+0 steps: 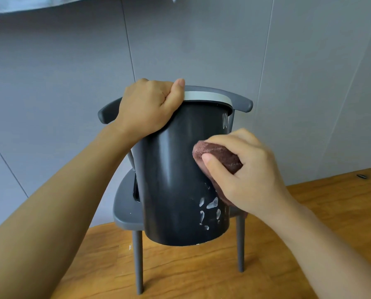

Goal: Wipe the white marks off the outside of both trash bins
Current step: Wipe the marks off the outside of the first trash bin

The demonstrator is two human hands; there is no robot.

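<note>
The left hand (pixel 146 106) is clenching the rim of the dark bin (pixel 180 169) above the chair (pixel 124 203), while the right hand (pixel 247 171) is pressing its brown cloth (pixel 214 153) just above the white marks (pixel 210 207) (closest to it, lower down).

The trash bin (pixel 176 180) looks like dark plastic, smooth and semi-glossy — soft vertical highlights run down its wall. Its rim band (pixel 208 96) is a lighter grey, smooth with a satin sheen. White marks (pixel 211 205) low on the wall look chalky and matt, smeared thin in places. The cloth (pixel 216 155) is brown, plush and fuzzy, a short-pile towelling with no shine. The chair (pixel 124 212) appears to be matt grey plastic — seat, backrest and legs alike smooth. The floor (pixel 180 270) is wood-look, warm orange-brown with visible grain and a low sheen. The wall panels (pixel 201 39) are matt grey, faintly textured, split by thin seams.
</note>
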